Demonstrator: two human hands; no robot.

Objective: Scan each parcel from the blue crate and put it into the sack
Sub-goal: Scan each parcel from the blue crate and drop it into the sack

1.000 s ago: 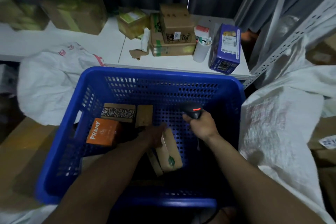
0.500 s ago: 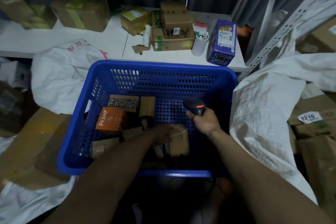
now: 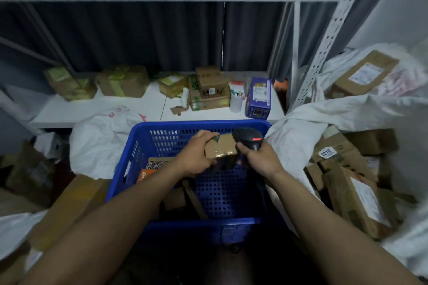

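My left hand (image 3: 196,155) grips a small brown cardboard parcel (image 3: 221,147) and holds it up above the blue crate (image 3: 143,146). My right hand (image 3: 259,157) grips a black barcode scanner (image 3: 247,137) with a red light, its head right beside the parcel's right end. Inside the crate lie an orange box (image 3: 144,176), a black-and-white patterned box (image 3: 158,163) and a few brown parcels, partly hidden by my left arm. The white sack (image 3: 298,127) lies open to the right of the crate, with several brown parcels (image 3: 354,194) in it.
Behind the crate, a low white shelf (image 3: 148,105) carries cardboard boxes, a white cup (image 3: 236,102) and a purple box (image 3: 259,98). A perforated metal upright (image 3: 324,37) stands at the right. Another white bag (image 3: 102,141) sits left of the crate. Flat cardboard (image 3: 69,206) lies at lower left.
My left hand has lifted the brown parcel out of the crate. My right hand has raised the scanner up next to it. The camera has tilted upward, showing the shelving.
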